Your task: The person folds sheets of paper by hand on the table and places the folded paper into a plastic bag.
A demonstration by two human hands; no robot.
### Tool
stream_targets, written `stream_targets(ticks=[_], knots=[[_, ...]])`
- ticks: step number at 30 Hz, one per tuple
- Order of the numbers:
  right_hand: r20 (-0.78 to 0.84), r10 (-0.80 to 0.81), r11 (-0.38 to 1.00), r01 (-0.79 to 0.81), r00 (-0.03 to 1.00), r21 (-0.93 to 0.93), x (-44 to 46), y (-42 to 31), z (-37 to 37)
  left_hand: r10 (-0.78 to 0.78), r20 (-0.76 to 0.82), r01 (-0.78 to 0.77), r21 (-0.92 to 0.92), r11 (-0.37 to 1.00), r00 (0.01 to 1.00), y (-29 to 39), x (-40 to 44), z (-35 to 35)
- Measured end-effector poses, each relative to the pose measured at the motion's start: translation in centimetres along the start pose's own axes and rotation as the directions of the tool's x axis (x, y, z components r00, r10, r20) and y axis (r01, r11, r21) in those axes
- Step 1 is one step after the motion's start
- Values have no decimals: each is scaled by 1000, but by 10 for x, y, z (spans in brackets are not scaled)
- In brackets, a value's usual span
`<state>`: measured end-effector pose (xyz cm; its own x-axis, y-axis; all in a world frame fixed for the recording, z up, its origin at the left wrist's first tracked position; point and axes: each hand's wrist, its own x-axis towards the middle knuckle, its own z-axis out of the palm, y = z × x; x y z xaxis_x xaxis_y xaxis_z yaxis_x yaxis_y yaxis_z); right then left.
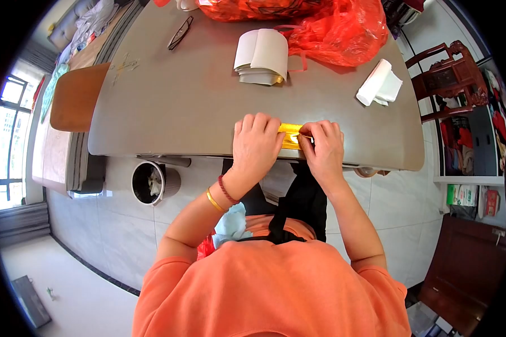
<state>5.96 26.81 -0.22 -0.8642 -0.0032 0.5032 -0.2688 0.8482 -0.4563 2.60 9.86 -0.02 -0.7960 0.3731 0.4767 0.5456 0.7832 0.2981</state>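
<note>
A shiny gold sheet lies at the table's near edge, between my two hands. My left hand rests over its left end, fingers bent and close together on it. My right hand pinches the sheet's right part between thumb and fingers. Beyond my hands stands a curved stack of white paper, with a bit of gold showing at its lower right. The parts of the gold sheet under my fingers are hidden.
The grey-brown table carries red plastic bags at the far side, glasses at the far left and folded white tissue at the right. A bin stands on the floor left, a wooden chair at the right.
</note>
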Motion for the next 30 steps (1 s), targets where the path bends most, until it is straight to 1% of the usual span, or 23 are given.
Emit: stream_targets(ticks=[2,3,5,6,8,9,11,12,15,16,17,19,22,25,26,29,30], knots=[[-10,-4,1000,4,1000,6,0,0,0,195,-61,-187,112,976,979,-2,-5,2],[-18,-7,1000,7,1000,10,1,0,1,295,-81,-278,171,945,952,-2,-7,2],[-29,-10,1000,10,1000,18,0,1,2,276,16,-277,39,960,961,9,-18,3],[-12,15,1000,-15,1000,24,-2,1,1,269,65,-268,-26,963,961,14,-23,2],[18,59,998,-60,998,34,-5,1,-1,245,100,-245,-14,969,964,19,-30,0],[-14,-27,1000,27,1000,8,-7,1,-2,231,115,-232,-7,973,966,20,-31,-1],[-64,-208,978,205,976,-46,-17,-3,-5,250,101,-258,81,963,963,18,-34,10],[70,-235,969,239,970,-64,-28,-4,-5,254,93,-265,130,956,963,17,-34,12],[113,-192,960,210,975,-184,-44,-1,-8,221,139,-232,70,970,965,14,-37,6],[114,-204,944,226,972,-240,-46,5,-7,149,151,-163,79,984,977,9,-39,0],[119,-215,934,240,969,-265,-45,6,-8,115,114,-127,105,986,987,0,-40,-4],[134,-240,912,270,962,-308,-44,7,-7,156,140,-169,89,981,978,-11,-41,-9],[168,-163,959,196,972,-205,-35,-13,-15,145,154,-153,43,987,977,-6,-37,-11],[151,-219,963,238,964,-126,-32,-28,-10,142,124,-148,39,988,982,-2,-39,-6],[197,-239,963,257,951,-76,-32,-28,-6,160,103,-166,58,984,982,-1,-40,-3],[190,-258,954,281,947,-104,-33,-21,11,208,42,-212,137,968,977,-1,-41,9],[209,-248,956,274,946,-107,-33,-22,8,205,54,-210,124,970,977,-3,-41,6]])
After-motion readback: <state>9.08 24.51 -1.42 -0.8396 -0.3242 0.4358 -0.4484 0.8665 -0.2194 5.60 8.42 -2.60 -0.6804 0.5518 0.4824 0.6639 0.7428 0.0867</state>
